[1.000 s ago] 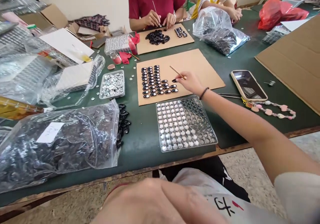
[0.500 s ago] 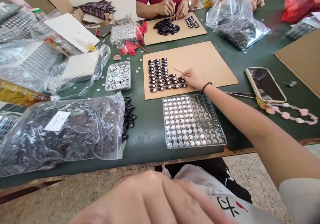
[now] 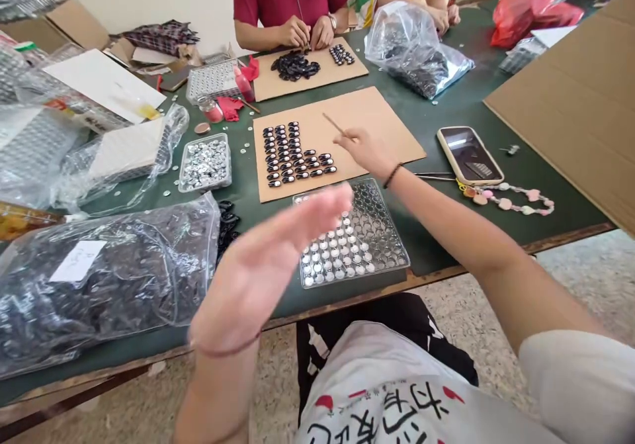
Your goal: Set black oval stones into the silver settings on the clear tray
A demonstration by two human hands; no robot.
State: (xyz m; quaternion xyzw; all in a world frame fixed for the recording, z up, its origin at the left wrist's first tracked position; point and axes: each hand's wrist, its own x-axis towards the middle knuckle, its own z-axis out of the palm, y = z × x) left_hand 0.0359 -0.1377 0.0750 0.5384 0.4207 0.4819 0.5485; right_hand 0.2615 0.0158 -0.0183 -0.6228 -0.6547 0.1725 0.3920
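Observation:
Above the cardboard sheet, my right hand holds a thin wooden stick between its fingers. Rows of small black pieces with pale spots lie on the sheet, left of that hand. My left hand is raised in front of the table edge, blurred, its fingers stretched out together and nothing seen in it. Behind it, partly hidden, is a clear tray with round white pieces in many of its wells.
A bag of black pieces and a box of silvery discs are at the left. A phone with a bead strap lies right. Across the table a person's hands work over another cardboard sheet.
My left hand has moved up and away from the camera, now over the tray's near left side. My right hand has lifted off the black pieces with the stick. The view has shifted right.

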